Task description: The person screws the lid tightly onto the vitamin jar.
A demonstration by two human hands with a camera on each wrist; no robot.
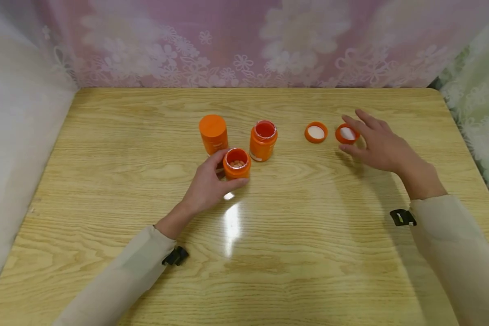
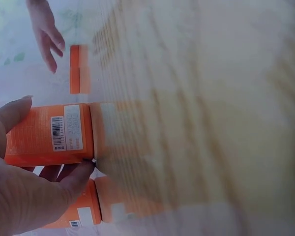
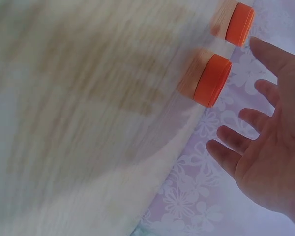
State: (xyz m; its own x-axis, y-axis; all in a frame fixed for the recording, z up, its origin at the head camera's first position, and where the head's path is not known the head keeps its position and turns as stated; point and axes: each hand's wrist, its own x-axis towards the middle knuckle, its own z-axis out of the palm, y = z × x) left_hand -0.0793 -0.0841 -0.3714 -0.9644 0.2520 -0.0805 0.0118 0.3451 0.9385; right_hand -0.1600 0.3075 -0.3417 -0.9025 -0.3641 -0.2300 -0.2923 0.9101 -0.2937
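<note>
My left hand (image 1: 205,185) grips an uncapped orange pill bottle (image 1: 237,173), thumb on the near side and fingers round the far side. Pale tablets lie inside it. In the left wrist view this bottle (image 2: 34,135) shows a barcode label, and its base is at the tabletop. My right hand (image 1: 381,145) hovers over an orange cap (image 1: 340,139) that lies with its white liner up, fingers spread and bent slightly. From the right wrist view, the nearer cap (image 3: 213,81) is apart from the fingers. Another upturned cap (image 1: 315,132) lies to its left.
Behind the held bottle stand a capped orange bottle (image 1: 213,131) on the left and an uncapped orange bottle (image 1: 263,144) on the right. The wood-grain table (image 1: 277,253) ends at a pink floral curtain (image 1: 212,45). Pale cloth (image 1: 20,113) hangs along the left side.
</note>
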